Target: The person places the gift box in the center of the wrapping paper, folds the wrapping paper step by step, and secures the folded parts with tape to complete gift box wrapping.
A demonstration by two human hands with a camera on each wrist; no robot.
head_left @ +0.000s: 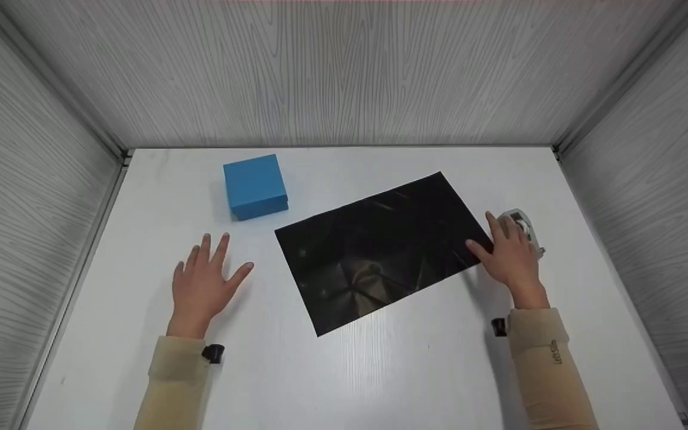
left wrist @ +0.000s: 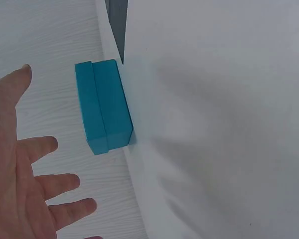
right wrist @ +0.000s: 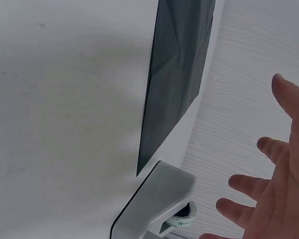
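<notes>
A black rectangular sheet (head_left: 380, 245), creased and shiny, lies slantwise on the white table. My right hand (head_left: 512, 260) is over its right corner, fingers spread and holding nothing. Partly hidden behind that hand is a grey tape dispenser (right wrist: 157, 196) with a roll of tape (right wrist: 183, 217) in it; the right wrist view shows it just beside the sheet's corner. To the left of the sheet, my left hand (head_left: 199, 294) hovers above the table with its fingers spread, holding nothing. Beyond it sits a closed blue box (head_left: 255, 185) with a lid.
White wood-grained panels enclose the table, with a back wall (head_left: 344, 71) and side walls at left and right. The white tabletop (head_left: 380, 382) extends in front of the sheet. Both sleeves are beige, with a small black device at each wrist.
</notes>
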